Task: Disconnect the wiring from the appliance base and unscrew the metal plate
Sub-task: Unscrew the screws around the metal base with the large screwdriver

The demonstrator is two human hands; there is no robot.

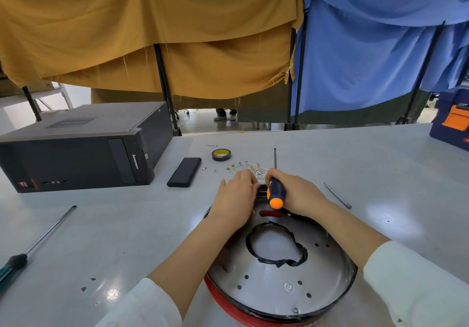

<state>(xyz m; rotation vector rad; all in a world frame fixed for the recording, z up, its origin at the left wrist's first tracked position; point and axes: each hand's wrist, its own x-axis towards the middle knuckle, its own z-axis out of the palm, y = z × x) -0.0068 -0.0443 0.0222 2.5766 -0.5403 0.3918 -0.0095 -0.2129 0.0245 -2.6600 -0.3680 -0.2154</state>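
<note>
The round appliance base (337, 288) lies bottom-up near the table's front edge, with a black rim and a red edge. A shiny metal plate (274, 283) with several screw holes and a tape-edged opening (275, 249) covers it. White wiring with small brass terminals (247, 165) fans out past its far side. My left hand (237, 197) rests at the base's far edge with fingers curled on the wiring. My right hand (298, 191) grips an orange and dark blue screwdriver (275, 193), whose shaft points away from me.
A black computer case (83, 146) lies at the left. A black slab-shaped device (184, 172), a tape roll (221, 154) and loose screws (204, 168) sit behind the base. A long green-handled screwdriver (38, 244) lies front left, a metal bit (337, 195) at the right, a blue toolbox (451, 121) far right.
</note>
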